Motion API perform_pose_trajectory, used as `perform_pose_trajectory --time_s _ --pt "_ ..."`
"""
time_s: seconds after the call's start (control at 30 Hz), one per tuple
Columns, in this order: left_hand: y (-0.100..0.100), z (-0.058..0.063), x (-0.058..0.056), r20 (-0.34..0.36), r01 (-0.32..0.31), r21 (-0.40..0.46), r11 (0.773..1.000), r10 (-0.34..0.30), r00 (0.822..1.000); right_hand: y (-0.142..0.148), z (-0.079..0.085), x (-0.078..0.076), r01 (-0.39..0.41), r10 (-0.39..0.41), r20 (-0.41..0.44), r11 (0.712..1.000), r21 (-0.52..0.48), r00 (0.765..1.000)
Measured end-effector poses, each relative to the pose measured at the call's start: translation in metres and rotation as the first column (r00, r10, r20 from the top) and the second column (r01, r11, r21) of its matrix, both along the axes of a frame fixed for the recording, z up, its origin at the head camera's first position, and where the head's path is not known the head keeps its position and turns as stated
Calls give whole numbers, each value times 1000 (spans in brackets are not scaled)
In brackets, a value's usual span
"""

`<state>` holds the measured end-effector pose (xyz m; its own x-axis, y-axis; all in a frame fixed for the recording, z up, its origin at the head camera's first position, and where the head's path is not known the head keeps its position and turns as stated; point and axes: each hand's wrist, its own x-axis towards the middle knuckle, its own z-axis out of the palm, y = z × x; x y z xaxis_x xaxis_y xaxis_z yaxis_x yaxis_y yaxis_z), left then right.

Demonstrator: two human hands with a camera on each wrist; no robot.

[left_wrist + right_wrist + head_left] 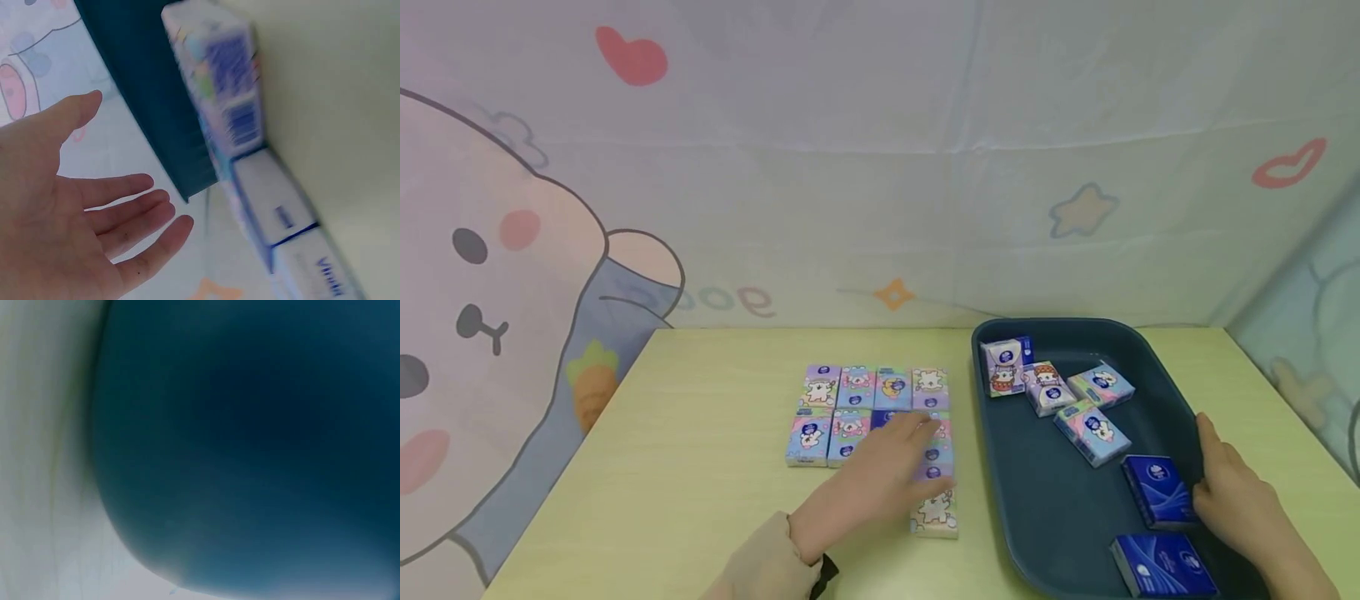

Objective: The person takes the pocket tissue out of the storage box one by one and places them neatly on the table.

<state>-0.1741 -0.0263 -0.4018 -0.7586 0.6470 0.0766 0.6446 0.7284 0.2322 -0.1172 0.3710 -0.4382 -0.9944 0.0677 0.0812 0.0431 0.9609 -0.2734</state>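
Observation:
Small tissue packs (856, 387) in pastel cartoon wrappers lie edge to edge in rows on the table, with a dark blue one partly under my left hand (883, 462). That hand hovers over the right part of the rows, fingers spread loosely and nothing held. In the left wrist view its relaxed fingers (134, 231) are beside a pack with a barcode (225, 87). A single cartoon pack (935, 512) extends the right column toward me. My right hand (1243, 504) grips the right rim of the dark teal tray (1045, 508), its thumb over the edge.
Inside the tray are several cartoon packs (1093, 432) toward the back and two dark blue packs (1163, 567) at the front right. A printed cloth (865, 208) hangs behind the table (662, 467). The tray wall (237, 456) fills most of the right wrist view.

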Motion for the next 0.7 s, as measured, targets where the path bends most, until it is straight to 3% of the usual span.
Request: perform_pose_trajectory --time_s 0.33,0.5,0.7 --pt "20 27 -28 -147 13 10 1000 -11 989 0 -1 0 -5 5 3 1000 -4 1000" --pt "32 31 -47 -255 -17 -6 1000 15 967 0 -1 -1 -6 6 3 1000 -3 1000" --pt "54 28 -68 -287 -40 -56 998 22 958 0 0 -1 -2 2 6 1000 1 1000"
